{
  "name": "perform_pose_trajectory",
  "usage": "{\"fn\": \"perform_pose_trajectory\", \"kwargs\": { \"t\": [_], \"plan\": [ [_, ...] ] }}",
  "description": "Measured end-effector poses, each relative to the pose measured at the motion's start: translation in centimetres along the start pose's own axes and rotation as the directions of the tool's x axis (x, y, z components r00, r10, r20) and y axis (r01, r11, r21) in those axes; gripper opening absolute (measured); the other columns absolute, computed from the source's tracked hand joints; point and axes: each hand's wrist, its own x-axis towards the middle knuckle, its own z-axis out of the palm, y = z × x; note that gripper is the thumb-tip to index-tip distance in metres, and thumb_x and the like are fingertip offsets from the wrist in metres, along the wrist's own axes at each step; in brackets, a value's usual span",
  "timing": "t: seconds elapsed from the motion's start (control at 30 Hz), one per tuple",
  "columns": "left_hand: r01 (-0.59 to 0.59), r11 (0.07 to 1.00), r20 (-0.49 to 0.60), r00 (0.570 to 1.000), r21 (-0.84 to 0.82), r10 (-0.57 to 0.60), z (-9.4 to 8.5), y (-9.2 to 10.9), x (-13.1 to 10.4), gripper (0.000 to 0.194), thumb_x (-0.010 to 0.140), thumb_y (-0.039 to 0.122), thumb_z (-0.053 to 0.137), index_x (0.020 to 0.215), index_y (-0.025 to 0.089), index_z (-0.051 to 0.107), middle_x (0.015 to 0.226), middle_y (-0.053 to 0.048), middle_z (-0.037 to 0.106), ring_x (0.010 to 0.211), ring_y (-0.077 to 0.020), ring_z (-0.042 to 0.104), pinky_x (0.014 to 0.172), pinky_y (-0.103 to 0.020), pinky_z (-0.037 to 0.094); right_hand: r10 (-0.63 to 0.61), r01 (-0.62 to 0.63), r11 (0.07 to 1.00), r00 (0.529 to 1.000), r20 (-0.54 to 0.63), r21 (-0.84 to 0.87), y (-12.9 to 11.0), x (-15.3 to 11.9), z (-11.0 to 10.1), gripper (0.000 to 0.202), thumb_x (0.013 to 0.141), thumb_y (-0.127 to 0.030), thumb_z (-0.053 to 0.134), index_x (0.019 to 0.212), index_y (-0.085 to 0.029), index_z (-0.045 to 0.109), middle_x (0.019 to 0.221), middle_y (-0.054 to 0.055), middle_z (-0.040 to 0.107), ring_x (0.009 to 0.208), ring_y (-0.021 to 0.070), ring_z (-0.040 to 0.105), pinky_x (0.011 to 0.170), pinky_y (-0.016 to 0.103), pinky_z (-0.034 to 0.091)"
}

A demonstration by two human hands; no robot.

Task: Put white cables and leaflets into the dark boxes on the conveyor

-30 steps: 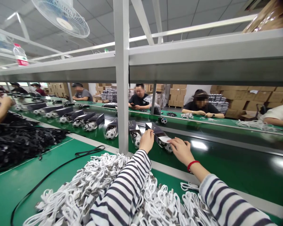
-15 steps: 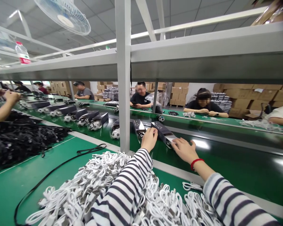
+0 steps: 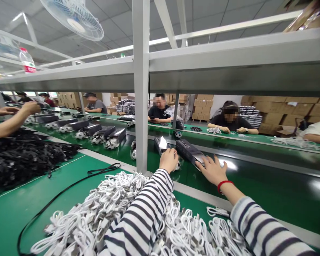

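Observation:
My left hand (image 3: 169, 160) has its fingers curled over the near end of a slim dark box (image 3: 162, 144) on the dark green conveyor. A small black-and-white football (image 3: 177, 166) in clear wrap shows just right of those fingers. My right hand (image 3: 213, 170) has its fingers spread, with the thumb side touching the near end of a second dark box (image 3: 188, 151). That box lies slantwise on the belt. Below my forearms is a large heap of coiled white USB cables (image 3: 96, 213).
A grey upright post (image 3: 140, 89) stands left of my hands, under an overhead shelf (image 3: 229, 53). More boxes with footballs (image 3: 112, 142) line the belt leftward. Black straps (image 3: 29, 156) are piled at left, near another person's hands (image 3: 29, 108). Co-workers sit across the belt.
The box under my left hand has shifted slightly right, and a football now shows beside that hand. My right hand's fingers have spread wider. The boxes at left have moved a little right.

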Motion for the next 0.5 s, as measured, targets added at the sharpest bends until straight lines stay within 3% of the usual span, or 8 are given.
{"fn": "perform_pose_trajectory", "kwargs": {
  "t": [0.13, 0.2, 0.27, 0.33, 0.4, 0.47, 0.5],
  "plan": [
    [0.009, 0.999, 0.091, 0.996, 0.045, -0.014, 0.1, -0.5, 0.3, 0.016, 0.085, 0.025, 0.043, 0.092, 0.020, 0.056, 0.096, -0.006, 0.057, 0.084, -0.0188, 0.056, 0.077, -0.028, 0.039, 0.060, -0.058, 0.998, 0.995, -0.077, 0.034, -0.2, -0.3, -1.4, 0.057, 0.085, -0.057, 0.024, 0.128, -0.026, 0.045, 0.141, 0.008, 0.037, 0.132, 0.0301, 0.020, 0.098, 0.059, 0.018],
    [0.012, 0.999, 0.109, 0.994, 0.050, -0.018, 0.0, -0.5, 0.4, 0.019, 0.085, 0.026, 0.043, 0.098, 0.019, 0.055, 0.096, -0.006, 0.059, 0.087, -0.0197, 0.056, 0.077, -0.029, 0.039, 0.053, -0.052, 0.998, 0.998, -0.025, 0.044, 0.0, -0.9, -3.1, 0.053, 0.084, -0.053, 0.029, 0.125, -0.025, 0.048, 0.140, 0.008, 0.038, 0.131, 0.0304, 0.024, 0.097, 0.059, 0.023],
    [0.032, 0.997, 0.101, 0.994, 0.065, -0.038, -0.1, -0.3, 0.4, 0.024, 0.084, 0.027, 0.043, 0.104, 0.018, 0.054, 0.098, -0.007, 0.059, 0.089, -0.0208, 0.056, 0.077, -0.031, 0.039, -0.022, 0.016, 0.998, 0.994, 0.108, 0.054, 0.9, -2.3, -5.6, 0.052, 0.082, -0.051, 0.034, 0.124, -0.025, 0.050, 0.138, 0.008, 0.042, 0.128, 0.0314, 0.031, 0.097, 0.059, 0.025],
    [0.052, 0.994, 0.100, 0.993, 0.096, -0.061, -0.2, -0.1, 0.4, 0.025, 0.083, 0.028, 0.044, 0.102, 0.017, 0.056, 0.099, -0.007, 0.060, 0.091, -0.0218, 0.056, 0.078, -0.032, 0.039, -0.133, 0.109, 0.989, 0.948, 0.291, 0.097, 2.8, -4.6, -8.2, 0.054, 0.080, -0.053, 0.038, 0.125, -0.025, 0.050, 0.135, 0.008, 0.047, 0.124, 0.0324, 0.038, 0.099, 0.058, 0.024],
    [0.044, 0.992, 0.118, 0.991, 0.119, -0.059, -0.1, 0.1, 0.4, 0.021, 0.081, 0.029, 0.046, 0.093, 0.018, 0.060, 0.096, -0.007, 0.061, 0.090, -0.0222, 0.055, 0.079, -0.034, 0.038, -0.193, 0.138, 0.979, 0.873, 0.448, 0.151, 5.6, -7.6, -10.1, 0.065, 0.076, -0.060, 0.043, 0.130, -0.025, 0.047, 0.135, 0.009, 0.046, 0.124, 0.0348, 0.039, 0.103, 0.056, 0.023],
    [0.014, 0.992, 0.129, 0.991, 0.124, -0.030, 0.0, 0.3, 0.4, 0.020, 0.080, 0.030, 0.047, 0.085, 0.019, 0.063, 0.092, -0.007, 0.061, 0.089, -0.0227, 0.055, 0.080, -0.036, 0.037, -0.229, 0.138, 0.969, 0.811, 0.538, 0.205, 9.0, -10.9, -10.9, 0.072, 0.069, -0.062, 0.053, 0.132, -0.027, 0.044, 0.137, 0.007, 0.044, 0.124, 0.0373, 0.038, 0.104, 0.055, 0.024],
    [-0.004, 0.992, 0.123, 0.992, 0.127, -0.012, 0.0, 0.3, 0.4, 0.021, 0.079, 0.031, 0.047, 0.081, 0.020, 0.064, 0.091, -0.007, 0.061, 0.090, -0.0235, 0.054, 0.081, -0.037, 0.036, -0.249, 0.148, 0.963, 0.802, 0.543, 0.223, 10.7, -12.4, -10.9, 0.076, 0.064, -0.061, 0.059, 0.132, -0.030, 0.044, 0.137, 0.005, 0.044, 0.123, 0.0385, 0.039, 0.104, 0.054, 0.027]
  ]
}}
